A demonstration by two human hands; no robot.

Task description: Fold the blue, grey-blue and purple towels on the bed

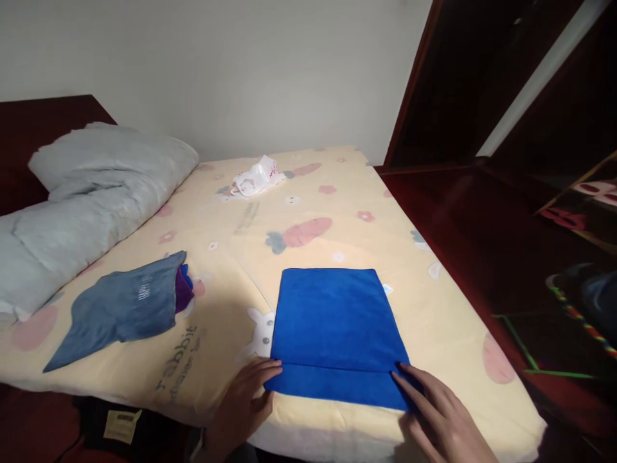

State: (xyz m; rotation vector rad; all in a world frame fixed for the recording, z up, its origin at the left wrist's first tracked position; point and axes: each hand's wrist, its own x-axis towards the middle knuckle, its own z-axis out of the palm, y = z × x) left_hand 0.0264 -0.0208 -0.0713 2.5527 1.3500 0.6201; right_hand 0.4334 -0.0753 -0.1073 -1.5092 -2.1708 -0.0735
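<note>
A blue cloth (337, 315) lies flat near the bed's front edge, with a narrow strip folded along its near side. At the near left corner is my left hand (245, 402), its fingertips on the crease and its thumb by the corner, closed on the cloth. My right hand (438, 411) grips the near right corner, fingers stretched over the end of the fold and thumb lower down. To the left rests a grey-blue cloth bag (130, 299) with white lettering. Purple and blue fabric (184, 288) pokes out of its right end.
A crumpled white plastic bag (258, 177) sits farther back on the patterned bed sheet (231, 257). A bulky grey quilt (110, 173) is heaped at the left by the dark headboard (43, 132). Dark red floor (434, 206) and a rack with footwear (578, 206) are at right.
</note>
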